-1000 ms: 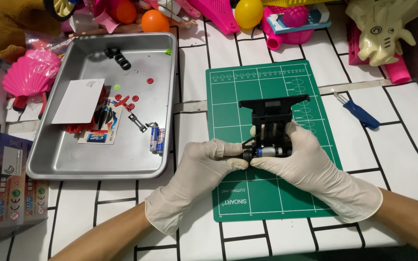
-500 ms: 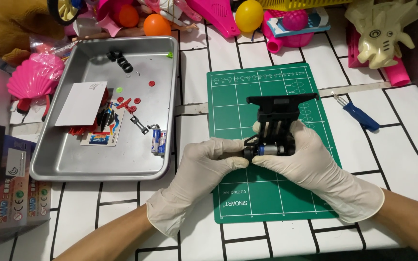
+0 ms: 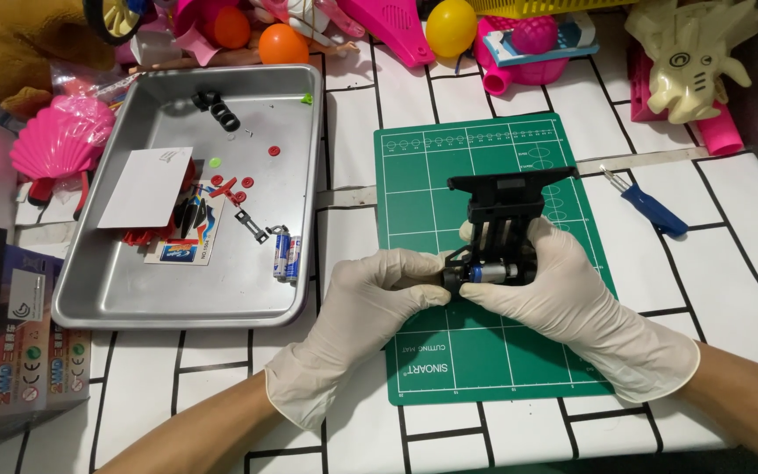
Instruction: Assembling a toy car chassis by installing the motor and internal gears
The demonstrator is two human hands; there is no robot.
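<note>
White tabletop (image 3: pixel 730 202) ruled with black lines; at far left a printed box (image 3: pixel 2 351) is cut off by the frame edge, beside a metal tray (image 3: pixel 125 303) holding a white card (image 3: pixel 146 186), two small batteries (image 3: pixel 284 256) and red and black bits too small to identify. Left hand (image 3: pixel 370 303), gloved, pinches the end of a small motor (image 3: pixel 484 274) on a black plastic frame (image 3: pixel 506 206) held over the green cutting mat (image 3: pixel 484 369). Right hand (image 3: pixel 572 303), gloved, grips the frame's lower part, hiding it; blue screwdriver (image 3: pixel 651 208) lies well apart at right.

Two gloved hands (image 3: pixel 379 303); one black chassis (image 3: pixel 502 206); one green mat (image 3: pixel 484 369); one tray (image 3: pixel 133 307); two batteries (image 3: pixel 284 254); one screwdriver (image 3: pixel 651 209).
</note>
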